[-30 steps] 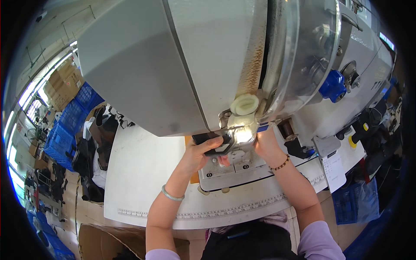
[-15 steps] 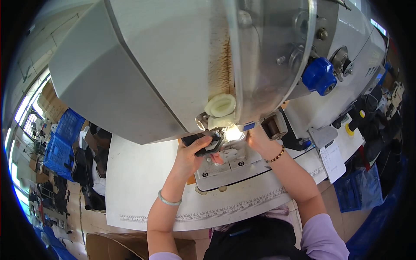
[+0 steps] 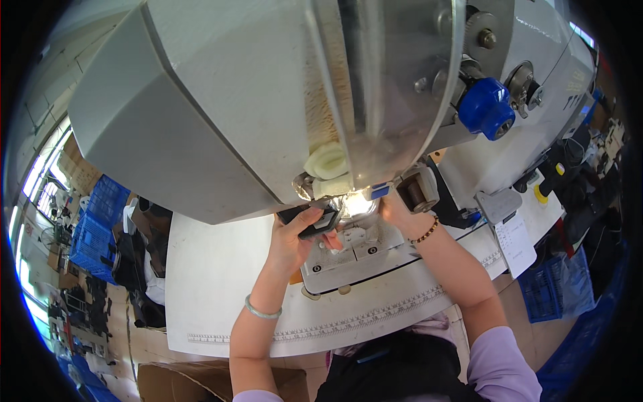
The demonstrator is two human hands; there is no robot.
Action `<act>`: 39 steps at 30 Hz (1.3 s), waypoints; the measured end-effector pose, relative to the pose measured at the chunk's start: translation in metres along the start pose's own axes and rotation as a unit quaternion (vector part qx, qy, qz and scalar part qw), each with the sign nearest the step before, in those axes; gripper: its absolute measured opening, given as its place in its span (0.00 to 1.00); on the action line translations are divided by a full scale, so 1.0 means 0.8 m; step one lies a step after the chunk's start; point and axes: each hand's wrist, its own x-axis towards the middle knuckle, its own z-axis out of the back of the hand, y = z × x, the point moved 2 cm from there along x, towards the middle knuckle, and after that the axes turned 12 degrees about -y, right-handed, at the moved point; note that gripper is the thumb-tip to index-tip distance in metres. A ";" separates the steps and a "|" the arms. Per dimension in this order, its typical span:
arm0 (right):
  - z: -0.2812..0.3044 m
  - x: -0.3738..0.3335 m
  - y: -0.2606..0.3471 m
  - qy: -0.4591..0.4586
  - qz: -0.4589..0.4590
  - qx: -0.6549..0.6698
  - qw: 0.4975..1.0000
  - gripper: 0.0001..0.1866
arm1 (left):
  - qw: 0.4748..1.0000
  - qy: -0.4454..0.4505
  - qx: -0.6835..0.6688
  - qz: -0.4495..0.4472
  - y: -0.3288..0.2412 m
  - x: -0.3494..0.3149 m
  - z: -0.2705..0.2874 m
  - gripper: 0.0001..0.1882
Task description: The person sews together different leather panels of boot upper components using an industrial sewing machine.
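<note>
Under the head of a large grey-white sewing machine (image 3: pixel 221 87), my left hand (image 3: pixel 293 234) pinches a black piece (image 3: pixel 320 226), thumb on top and fingers below. The piece has a pale patch in its middle; its far part is hidden by the machine head. My right hand (image 3: pixel 396 213) reaches in on the other side of the lit needle area, beside a dark spool-like part (image 3: pixel 416 193). Its fingers are mostly hidden behind the machine, so what they touch does not show. Between my hands and nearer to me lies the metal machine plate (image 3: pixel 351 258).
A white worktable (image 3: pixel 221 288) has a printed ruler strip (image 3: pixel 321 329) along its near edge. A blue knob (image 3: pixel 487 108) juts from the machine. Paper (image 3: pixel 516 244) hangs at right. Blue crates (image 3: pixel 94 228) and a cardboard box (image 3: pixel 194 382) stand around the table.
The machine head appears slightly farther left in the picture. My left hand still grips the black piece, which has tilted a little. My right hand remains in nearly the same place.
</note>
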 end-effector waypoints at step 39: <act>0.024 0.029 -0.015 0.047 0.080 -0.171 0.981 0.04 | 0.993 -0.085 -0.061 0.057 -0.027 -0.029 0.025 0.18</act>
